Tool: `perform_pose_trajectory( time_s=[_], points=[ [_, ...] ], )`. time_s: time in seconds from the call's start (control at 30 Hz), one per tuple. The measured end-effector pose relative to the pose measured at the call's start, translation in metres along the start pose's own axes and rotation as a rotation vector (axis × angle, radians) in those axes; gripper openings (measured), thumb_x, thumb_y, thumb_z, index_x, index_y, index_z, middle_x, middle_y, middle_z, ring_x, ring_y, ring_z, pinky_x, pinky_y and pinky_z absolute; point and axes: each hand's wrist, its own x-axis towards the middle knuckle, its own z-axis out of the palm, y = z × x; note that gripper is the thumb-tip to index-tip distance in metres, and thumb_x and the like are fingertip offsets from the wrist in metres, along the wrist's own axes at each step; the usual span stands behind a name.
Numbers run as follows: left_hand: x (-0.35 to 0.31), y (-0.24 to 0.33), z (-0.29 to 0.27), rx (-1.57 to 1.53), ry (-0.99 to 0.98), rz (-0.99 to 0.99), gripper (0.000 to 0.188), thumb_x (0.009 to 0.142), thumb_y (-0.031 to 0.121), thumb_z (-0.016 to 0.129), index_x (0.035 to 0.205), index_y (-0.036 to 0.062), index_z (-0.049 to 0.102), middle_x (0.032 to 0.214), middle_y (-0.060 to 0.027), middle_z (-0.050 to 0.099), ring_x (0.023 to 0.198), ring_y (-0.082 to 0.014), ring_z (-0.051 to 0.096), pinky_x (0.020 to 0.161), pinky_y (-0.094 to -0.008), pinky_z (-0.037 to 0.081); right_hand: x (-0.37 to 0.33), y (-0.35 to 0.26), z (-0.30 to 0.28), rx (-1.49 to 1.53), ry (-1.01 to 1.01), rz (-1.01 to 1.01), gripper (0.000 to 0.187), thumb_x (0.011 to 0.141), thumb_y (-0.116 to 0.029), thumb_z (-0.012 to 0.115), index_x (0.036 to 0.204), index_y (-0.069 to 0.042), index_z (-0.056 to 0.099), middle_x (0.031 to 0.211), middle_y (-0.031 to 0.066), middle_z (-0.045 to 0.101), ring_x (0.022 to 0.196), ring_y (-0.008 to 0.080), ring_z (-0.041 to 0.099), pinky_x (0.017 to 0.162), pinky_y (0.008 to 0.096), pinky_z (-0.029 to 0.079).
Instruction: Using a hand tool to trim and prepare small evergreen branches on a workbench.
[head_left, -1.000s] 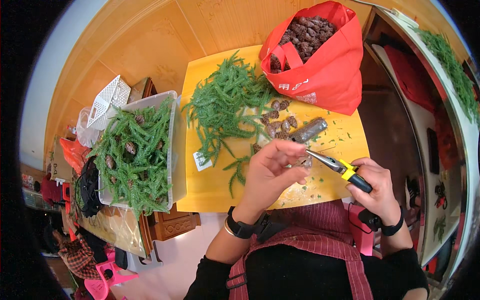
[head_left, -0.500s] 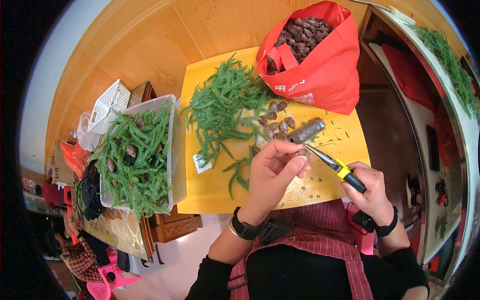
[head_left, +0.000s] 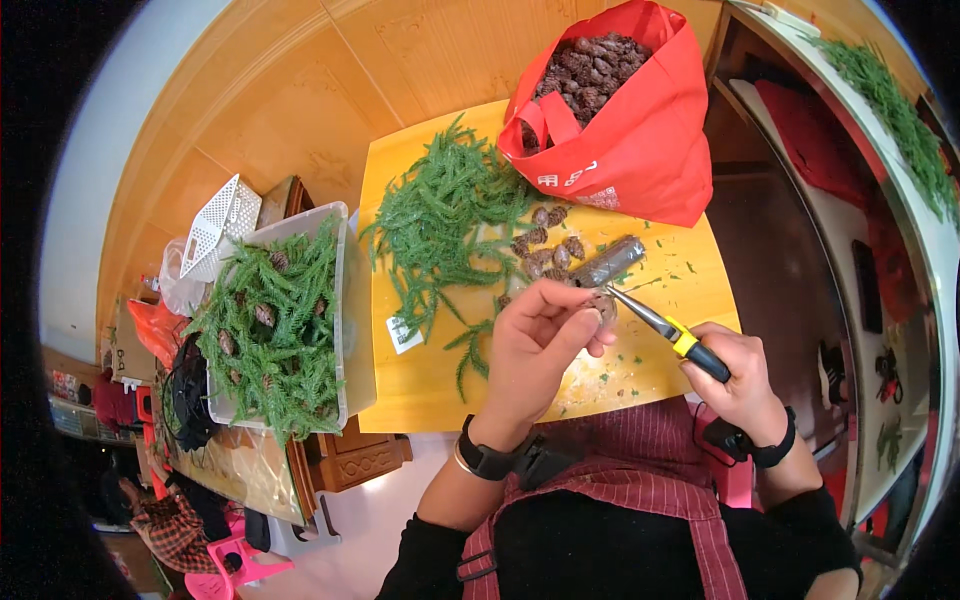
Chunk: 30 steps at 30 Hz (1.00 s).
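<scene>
Between thumb and fingers, my left hand pinches a small brown pine cone, partly covered by the fingers. My right hand is wrapped around the black and yellow handles of long-nose pliers. Their jaw tips meet the cone's upper side, and whether they grip something thin there is too small to tell. Just beyond lies a dark, shiny cylindrical roll. Several loose pine cones are gathered left of it. Green artificial pine sprigs are heaped on the left part of the yellow table.
A red bag full of pine cones stands at the table's far right. To the left, a clear plastic bin holds sprigs with cones, beside a white perforated basket. More greenery lies on the right-hand shelf. Another person sits lower left.
The view has shifted slightly. Both hands keep nearly the same pose, with the pliers' tips still at the pine cone.
</scene>
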Motion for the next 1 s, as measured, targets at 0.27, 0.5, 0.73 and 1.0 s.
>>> perform_pose_trajectory(
  time_s=[0.27,0.5,0.73,1.0],
  points=[
    [0.004,-0.005,0.006,0.503,0.082,0.504,0.024,0.072,-0.011,0.061,0.092,-0.0012,0.053,0.09,-0.011,0.057,0.078,-0.0176,0.058,0.071,-0.0276,0.048,-0.002,0.001,-0.001,0.005,0.007,0.033,0.015,0.069,-0.006,0.064,0.067,0.002,0.051,0.065,0.0149,0.053,0.056,0.0276,0.054,0.05,0.0324,0.041],
    [0.006,0.0,0.008,1.09,0.105,0.833,0.024,0.068,-0.011,0.065,0.087,-0.0016,0.055,0.093,-0.0138,0.057,0.082,-0.0195,0.057,0.071,-0.0267,0.047,-0.002,-0.003,-0.005,0.001,-0.029,0.115,0.016,0.07,-0.007,0.064,0.067,0.002,0.051,0.062,0.0141,0.05,0.054,0.0279,0.051,0.049,0.0333,0.04],
    [0.003,-0.012,0.005,0.362,0.231,0.377,0.024,0.076,-0.009,0.058,0.097,-0.0011,0.05,0.094,-0.0078,0.055,0.083,-0.0116,0.057,0.072,-0.0237,0.048,-0.001,-0.009,-0.016,0.148,-0.118,0.168,0.027,0.068,-0.016,0.051,0.083,0.004,0.06,0.08,0.015,0.057,0.069,0.0236,0.057,0.064,0.0309,0.044],
    [-0.002,-0.011,-0.003,0.156,0.183,0.23,0.031,0.076,-0.01,0.057,0.104,-0.001,0.048,0.099,-0.0059,0.053,0.092,-0.0114,0.054,0.079,-0.0225,0.046,-0.032,0.045,-0.001,-0.386,-0.195,0.213,0.022,0.078,-0.015,0.055,0.088,0.004,0.054,0.089,0.0207,0.054,0.09,0.0362,0.049,0.08,0.0397,0.04]
  ],
)
